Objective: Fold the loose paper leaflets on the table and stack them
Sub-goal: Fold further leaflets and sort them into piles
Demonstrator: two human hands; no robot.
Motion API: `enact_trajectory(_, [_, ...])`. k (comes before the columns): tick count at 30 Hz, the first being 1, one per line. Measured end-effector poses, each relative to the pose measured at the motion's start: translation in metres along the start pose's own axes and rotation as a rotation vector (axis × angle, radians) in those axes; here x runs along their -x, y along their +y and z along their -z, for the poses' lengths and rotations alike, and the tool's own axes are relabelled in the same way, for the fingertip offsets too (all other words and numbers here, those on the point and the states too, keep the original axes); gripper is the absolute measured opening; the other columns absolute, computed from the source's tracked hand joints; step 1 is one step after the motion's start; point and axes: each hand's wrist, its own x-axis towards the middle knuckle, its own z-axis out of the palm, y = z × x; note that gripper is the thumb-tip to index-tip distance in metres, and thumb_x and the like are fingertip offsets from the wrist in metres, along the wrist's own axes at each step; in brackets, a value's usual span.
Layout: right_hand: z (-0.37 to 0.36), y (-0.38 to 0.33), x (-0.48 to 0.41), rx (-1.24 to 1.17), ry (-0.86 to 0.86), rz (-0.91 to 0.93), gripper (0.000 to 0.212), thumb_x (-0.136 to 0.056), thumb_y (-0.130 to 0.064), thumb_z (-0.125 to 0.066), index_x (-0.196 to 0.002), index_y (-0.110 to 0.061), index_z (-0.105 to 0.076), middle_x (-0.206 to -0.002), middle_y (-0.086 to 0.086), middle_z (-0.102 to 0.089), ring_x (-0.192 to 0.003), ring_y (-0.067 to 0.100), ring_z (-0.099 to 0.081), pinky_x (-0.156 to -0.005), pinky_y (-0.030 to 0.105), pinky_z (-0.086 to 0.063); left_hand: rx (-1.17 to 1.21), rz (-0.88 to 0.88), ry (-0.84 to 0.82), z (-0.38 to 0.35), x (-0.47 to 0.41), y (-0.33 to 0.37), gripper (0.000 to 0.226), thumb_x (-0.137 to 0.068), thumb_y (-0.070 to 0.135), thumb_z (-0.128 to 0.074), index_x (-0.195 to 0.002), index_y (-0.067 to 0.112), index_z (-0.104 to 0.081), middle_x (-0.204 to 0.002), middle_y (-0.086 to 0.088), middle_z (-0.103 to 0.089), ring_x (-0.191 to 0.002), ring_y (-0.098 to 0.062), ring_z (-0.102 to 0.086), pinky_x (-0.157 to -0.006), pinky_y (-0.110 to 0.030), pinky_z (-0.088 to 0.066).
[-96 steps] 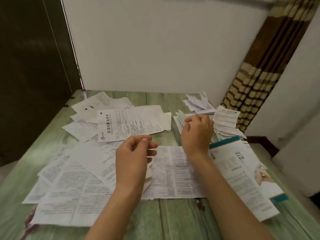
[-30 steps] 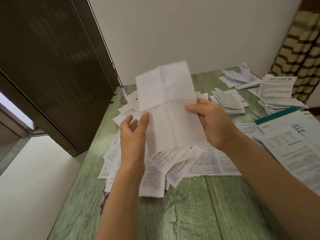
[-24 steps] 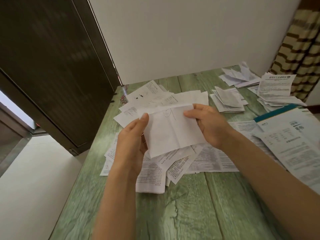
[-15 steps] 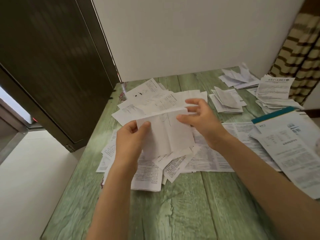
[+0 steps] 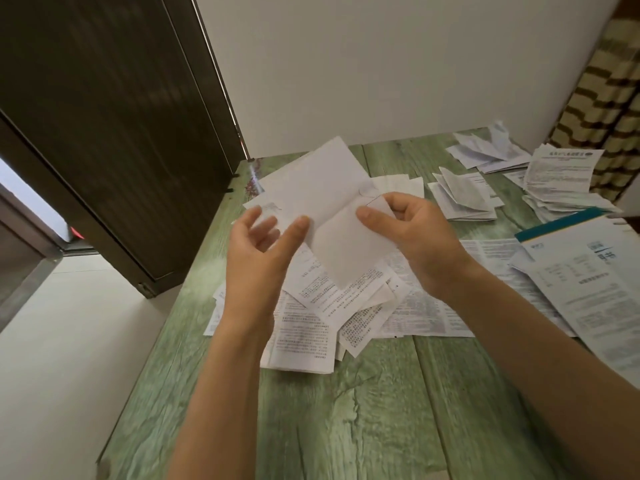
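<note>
Bare planks of the table [image 5: 381,410] lie nearest, with both forearms reaching over them. Above the loose pile [image 5: 304,327], the leaflet [image 5: 343,251] is held in the air, clear of the table, between the two hands. The right hand [image 5: 412,237] pinches its right margin, thumb on the facing side, level with a cross crease. The left hand [image 5: 259,251] is spread and slack, thumb tip at or just beside the left margin; blur leaves contact uncertain. The sheet's long axis runs from low and near to high and far, leaning left, and the crease crosses it from hand to hand. The upper panel stands free above the crease, so the coming fold probably brings it down toward the person, with the left hand nearer its free corner. The table's left edge runs near the pile. Folded stacks [image 5: 464,199] lie well apart at the far right, on the right hand's side.
</note>
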Motion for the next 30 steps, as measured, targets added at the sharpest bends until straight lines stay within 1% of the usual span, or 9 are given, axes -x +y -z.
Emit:
enact_trajectory(1, [-0.002, 0.003, 0.000, -0.077, -0.005, -0.065, 0.008, -0.085, -0.013, -0.065, -0.093, -0.010, -0.067, -0.087, 0.002, -0.072, -0.078, 0.013, -0.067, -0.072, 0.026, -0.055, 0.024, 0.056, -0.045, -0.001, 0.001, 0.000, 0.071, -0.067, 0.040, -0.071, -0.130, 0.016, -0.048, -0.122, 0.000, -0.060, -0.110, -0.016, -0.058, -0.091, -0.032, -0.048])
enact_trajectory(5, [-0.008, 0.014, 0.001, -0.158, -0.043, -0.232, 0.008, -0.086, -0.014, -0.064, -0.092, -0.010, -0.066, -0.088, 0.004, -0.071, -0.081, 0.016, -0.066, -0.080, 0.033, -0.053, 0.022, 0.050, -0.037, -0.009, 0.004, -0.002, 0.013, -0.090, 0.015, -0.060, -0.089, 0.002, -0.063, -0.090, -0.011, -0.068, -0.084, -0.021, -0.066, -0.073, -0.035, -0.058])
enact_trajectory(7, [-0.007, 0.014, 0.000, -0.111, -0.064, -0.227, 0.011, -0.086, -0.013, -0.063, -0.096, -0.009, -0.066, -0.092, 0.007, -0.070, -0.082, 0.017, -0.066, -0.077, 0.031, -0.054, -0.036, 0.017, -0.005, -0.009, 0.004, -0.005, 0.017, -0.091, 0.015, -0.059, -0.083, 0.000, -0.062, -0.087, -0.015, -0.067, -0.081, -0.024, -0.065, -0.068, -0.035, -0.058])
enact_trajectory(11, [0.000, 0.013, -0.003, -0.054, -0.060, -0.212, 0.008, -0.086, -0.015, -0.064, -0.094, -0.014, -0.065, -0.102, 0.011, -0.069, -0.092, 0.023, -0.064, -0.092, 0.042, -0.048, -0.092, 0.002, -0.040, -0.009, 0.004, -0.007, 0.025, -0.090, 0.014, -0.061, -0.067, 0.007, -0.052, -0.079, -0.015, -0.062, -0.075, -0.023, -0.061, -0.067, -0.040, -0.057])
enact_trajectory(16, [0.001, 0.015, -0.005, -0.059, -0.114, -0.241, 0.014, -0.088, -0.002, -0.057, -0.094, -0.013, -0.064, -0.102, 0.009, -0.068, -0.096, 0.025, -0.062, -0.096, 0.043, -0.046, -0.064, 0.069, -0.041, -0.011, 0.003, -0.006, 0.014, -0.091, 0.006, -0.055, -0.079, 0.000, -0.061, -0.079, -0.009, -0.064, -0.074, -0.021, -0.060, -0.063, -0.035, -0.053])
enact_trajectory(19, [0.000, 0.015, -0.005, -0.044, -0.113, -0.223, 0.031, -0.088, 0.011, -0.045, -0.083, -0.013, -0.064, -0.094, 0.009, -0.065, -0.091, 0.027, -0.057, -0.083, 0.035, -0.050, 0.000, 0.167, 0.002, -0.010, 0.002, -0.004, 0.024, -0.089, 0.000, -0.046, -0.084, 0.013, -0.065, -0.087, -0.004, -0.066, -0.076, -0.018, -0.060, -0.061, -0.029, -0.052])
enact_trajectory(22, [-0.003, 0.017, -0.003, 0.010, -0.068, -0.152, 0.046, -0.083, 0.021, -0.034, -0.061, -0.012, -0.058, -0.090, 0.011, -0.063, -0.088, 0.028, -0.054, -0.070, 0.028, -0.044, 0.146, 0.316, -0.028, -0.010, 0.001, -0.001, 0.019, -0.095, 0.022, -0.047, -0.093, 0.015, -0.065, -0.090, -0.006, -0.068, -0.074, -0.018, -0.063, -0.061, -0.030, -0.052])
enact_trajectory(25, [-0.003, 0.018, -0.002, 0.103, -0.061, -0.067, 0.042, -0.081, 0.022, -0.041, -0.060, -0.010, -0.058, -0.089, 0.007, -0.065, -0.085, 0.021, -0.059, -0.067, 0.023, -0.049, 0.105, 0.386, -0.113, -0.010, -0.001, -0.005, 0.026, -0.092, 0.040, -0.054, -0.094, 0.016, -0.064, -0.090, -0.003, -0.070, -0.079, -0.019, -0.066, -0.070, -0.035, -0.055])
enact_trajectory(30, [0.001, 0.014, -0.003, 0.104, -0.156, -0.077, 0.045, -0.087, 0.007, -0.033, -0.070, -0.012, -0.070, -0.084, 0.002, -0.068, -0.082, 0.018, -0.059, -0.074, 0.027, -0.049, 0.014, 0.276, 0.009, -0.011, 0.000, -0.010, 0.004, -0.088, 0.010, -0.062, -0.091, 0.010, -0.065, -0.090, -0.006, -0.068, -0.073, -0.016, -0.063, -0.062, -0.029, -0.055])
